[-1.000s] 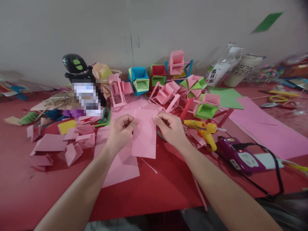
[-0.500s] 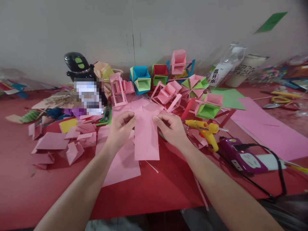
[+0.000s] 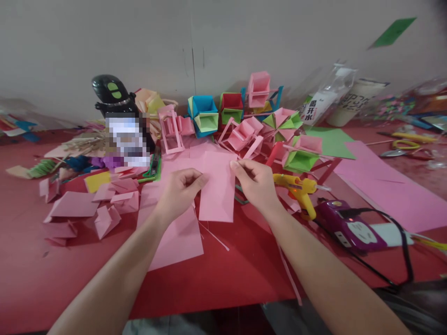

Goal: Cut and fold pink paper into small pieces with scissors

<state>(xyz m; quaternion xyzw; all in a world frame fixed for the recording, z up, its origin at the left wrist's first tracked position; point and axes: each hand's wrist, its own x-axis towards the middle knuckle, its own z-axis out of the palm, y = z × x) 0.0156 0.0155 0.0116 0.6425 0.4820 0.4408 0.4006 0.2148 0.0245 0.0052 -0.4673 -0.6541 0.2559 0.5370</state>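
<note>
A rectangular strip of pink paper [image 3: 217, 190] is held up over the table between my two hands. My left hand [image 3: 183, 188] pinches its left edge, thumb against curled fingers. On the opposite edge, near the upper corner, my right hand [image 3: 256, 181] grips it between thumb and fingers. A larger pink sheet [image 3: 174, 246] lies flat below my left hand. Thin pink paper offcuts [image 3: 218, 239] rest on the red table [image 3: 240, 270] under the strip. Behind the strip, more pink paper is partly hidden.
Folded paper wheels on stands [image 3: 244, 132] crowd the back. Right are a yellow glue gun [image 3: 296, 186], a purple power box [image 3: 349, 225] with a black cable, and scissors [image 3: 398, 151]. Left are folded pink pieces [image 3: 78, 204] and a phone [image 3: 127, 139] against a black holder [image 3: 113, 95].
The pink strip has moved slightly right and tilted, its lower edge now higher. Both hands have shifted right with it, keeping hold.
</note>
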